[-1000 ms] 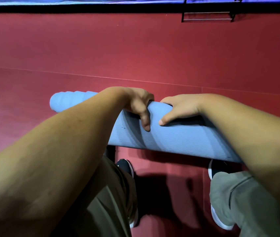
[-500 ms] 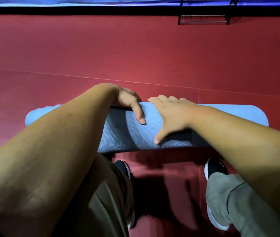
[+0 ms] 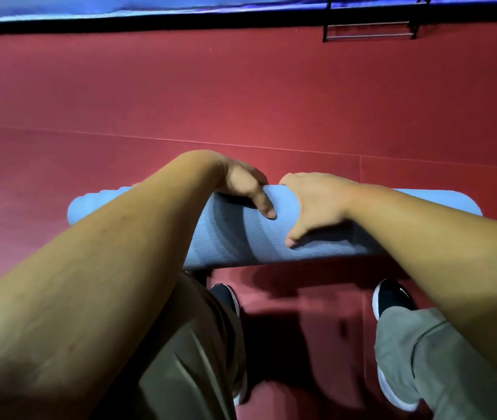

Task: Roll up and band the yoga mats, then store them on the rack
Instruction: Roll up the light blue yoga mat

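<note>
Head view: Left hand [image 3: 241, 184] grips the top of the rolled blue yoga mat [image 3: 241, 237], fingers curled over its far side and thumb laid on the near face. Right hand [image 3: 314, 204] grips the mat just right of the left hand, fingers wrapped over the far side and thumb spread low on the near face. The mat is fully rolled and lies level across both forearms' line. Two black shoes [image 3: 224, 298] stand on the red floor [image 3: 241, 101] below the mat's near edge. A black metal rack [image 3: 368, 28] stands well beyond the mat, to its far right.
</note>
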